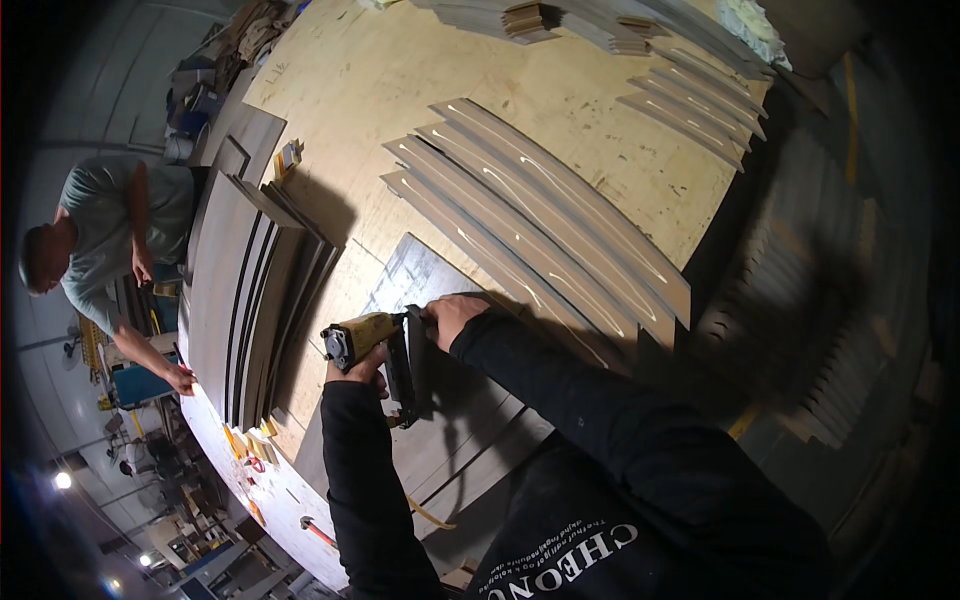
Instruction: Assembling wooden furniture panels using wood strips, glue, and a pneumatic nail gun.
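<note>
My left hand (362, 372) is wrapped round the grip of a nail gun (366, 335) with a yellow body and a long black magazine. The gun is over grey wood-grain panels (470, 405) lying in front of me. Close beside the gun's far end, my right hand (456, 318) is closed, its knuckles up. What its fingers hold is hidden, though a grey edge shows between it and the magazine. Just beyond my right forearm lie several brown strips (540, 230) with pointed ends, each carrying a wavy white line of glue.
Stacked grey panels (235, 290) stand left on the plywood tabletop (360, 90). Past them a person (130, 220) reaches towards a white surface with a hammer (318, 530). More glued strips (695, 110) lie far right. Rows of stacked pieces (800, 320) stand beyond the table's right edge.
</note>
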Demonstrator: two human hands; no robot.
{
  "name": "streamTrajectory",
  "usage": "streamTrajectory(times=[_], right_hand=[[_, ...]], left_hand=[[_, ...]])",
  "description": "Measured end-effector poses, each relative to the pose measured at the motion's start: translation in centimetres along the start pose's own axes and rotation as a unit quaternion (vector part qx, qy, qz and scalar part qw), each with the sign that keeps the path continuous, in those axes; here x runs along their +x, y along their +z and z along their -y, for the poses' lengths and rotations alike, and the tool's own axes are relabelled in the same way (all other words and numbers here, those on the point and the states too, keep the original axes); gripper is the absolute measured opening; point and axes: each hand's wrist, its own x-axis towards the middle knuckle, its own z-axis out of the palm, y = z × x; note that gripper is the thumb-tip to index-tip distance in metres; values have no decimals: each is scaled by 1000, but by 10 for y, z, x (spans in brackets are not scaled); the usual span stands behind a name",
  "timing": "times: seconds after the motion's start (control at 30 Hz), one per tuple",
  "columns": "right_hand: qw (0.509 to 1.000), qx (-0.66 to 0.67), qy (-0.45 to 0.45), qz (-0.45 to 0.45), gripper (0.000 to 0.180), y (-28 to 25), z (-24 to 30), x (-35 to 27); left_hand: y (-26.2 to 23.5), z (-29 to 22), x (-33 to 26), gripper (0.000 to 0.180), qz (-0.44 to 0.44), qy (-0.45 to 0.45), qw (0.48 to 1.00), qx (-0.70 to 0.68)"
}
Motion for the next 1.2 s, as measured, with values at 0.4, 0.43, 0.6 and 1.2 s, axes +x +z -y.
streamTrajectory(times=[0.4, 0.43, 0.6, 1.2], right_hand=[[1000, 17, -5, -1, 25, -6, 9, -6], [999, 36, -3, -4, 25, -5, 4, -7], [998, 45, 2, -42, 26, -1, 4, -8], [953, -105, -86, -269, 25, 36, 20, -19]], left_hand=[[-18, 6, -19, 29, -15, 20, 1000, -7], [-22, 7, -24, 28, -16, 13, 1000, 9], [-66, 39, -59, 32, -41, 10, 999, -5], [-96, 95, -7, 33, -1, 46, 998, 34]])
